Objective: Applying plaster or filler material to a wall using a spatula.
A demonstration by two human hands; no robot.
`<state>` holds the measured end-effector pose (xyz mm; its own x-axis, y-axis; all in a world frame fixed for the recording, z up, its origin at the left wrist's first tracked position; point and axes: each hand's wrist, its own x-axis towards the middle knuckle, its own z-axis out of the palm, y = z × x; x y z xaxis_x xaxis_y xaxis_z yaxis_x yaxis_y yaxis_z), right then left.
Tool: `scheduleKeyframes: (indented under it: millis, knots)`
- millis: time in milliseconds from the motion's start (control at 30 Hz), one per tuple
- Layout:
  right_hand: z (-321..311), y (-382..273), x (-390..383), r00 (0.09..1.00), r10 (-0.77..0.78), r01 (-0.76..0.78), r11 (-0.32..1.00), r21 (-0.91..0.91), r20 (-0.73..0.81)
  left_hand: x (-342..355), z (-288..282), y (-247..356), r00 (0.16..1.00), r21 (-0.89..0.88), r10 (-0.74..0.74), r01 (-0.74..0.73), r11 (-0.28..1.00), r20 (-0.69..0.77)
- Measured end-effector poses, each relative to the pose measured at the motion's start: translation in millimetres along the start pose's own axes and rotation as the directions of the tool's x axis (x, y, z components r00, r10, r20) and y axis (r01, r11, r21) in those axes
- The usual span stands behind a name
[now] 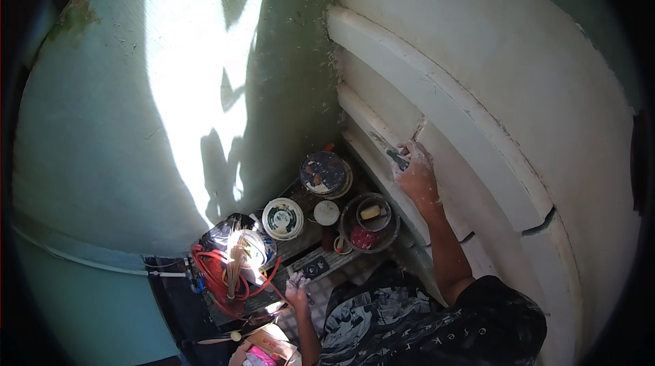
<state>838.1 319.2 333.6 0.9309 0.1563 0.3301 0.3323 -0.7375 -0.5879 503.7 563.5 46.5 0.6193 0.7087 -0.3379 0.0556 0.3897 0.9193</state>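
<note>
My right hand [416, 165], smeared with white paste, is closed around the dark handle of a putty knife [396, 154]. The knife's blade points up and left, close to the white ledged wall [477, 120]. A second thin, paste-coated piece [419, 127] sticks up from the same hand; I cannot tell whether it is another tool. Lower down, my left hand [298, 289] hangs near the worn wooden boards, its fingers white with paste and loosely apart. Nothing shows clearly in it.
On the boards stand a dark-lidded bucket [323, 172], a white tub [282, 218], a small pale-lidded can [326, 212] and a grey basin [390, 243] holding a sponge and red cloth. A red hose [211, 274], bundled sticks [235, 264] and a cardboard box [273, 342] lie leftward.
</note>
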Motion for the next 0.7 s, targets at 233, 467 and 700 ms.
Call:
scheduleKeyframes:
  millis: [233,467,700]
  knots:
    - [10.4,-12.3,23.5,0.924,-0.223,0.247,0.968,0.039,-0.311,20.6,-20.8,-5.6,0.999,-0.04,-0.002,0.003,0.999,0.032]
    - [53.7,5.4,53.9,0.822,-0.491,0.488,0.868,-0.089,-0.287,25.9,-21.1,4.7,0.997,-0.126,-0.08,0.077,0.989,-0.018]
    - [120.8,-15.9,51.7,0.829,-0.544,0.433,0.771,-0.467,-0.129,28.7,-30.9,2.1,0.996,-0.065,-0.068,0.064,0.996,-0.065]
